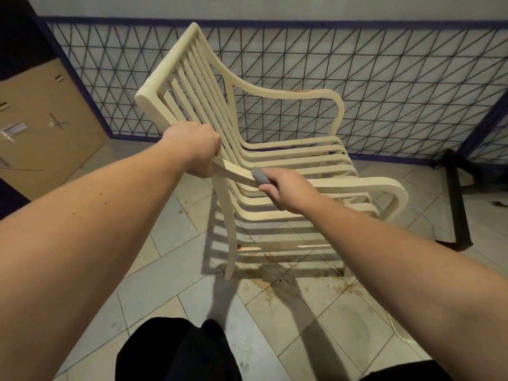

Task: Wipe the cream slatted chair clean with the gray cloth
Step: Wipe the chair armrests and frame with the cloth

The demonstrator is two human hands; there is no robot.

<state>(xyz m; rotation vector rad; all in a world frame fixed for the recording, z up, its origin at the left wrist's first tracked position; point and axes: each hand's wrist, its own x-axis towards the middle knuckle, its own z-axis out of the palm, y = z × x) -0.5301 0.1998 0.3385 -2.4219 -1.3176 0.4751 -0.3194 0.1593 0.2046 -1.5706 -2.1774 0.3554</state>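
Left hand (193, 149) grips cream slatted chair (277, 158) frame; right hand (286, 192) at 4 o'clock clamps gray cloth (259, 176) on armrest.

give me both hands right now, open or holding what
Left hand: closed, gripping the chair where the near armrest meets the back.
Right hand: closed, holding the gray cloth against the near armrest.
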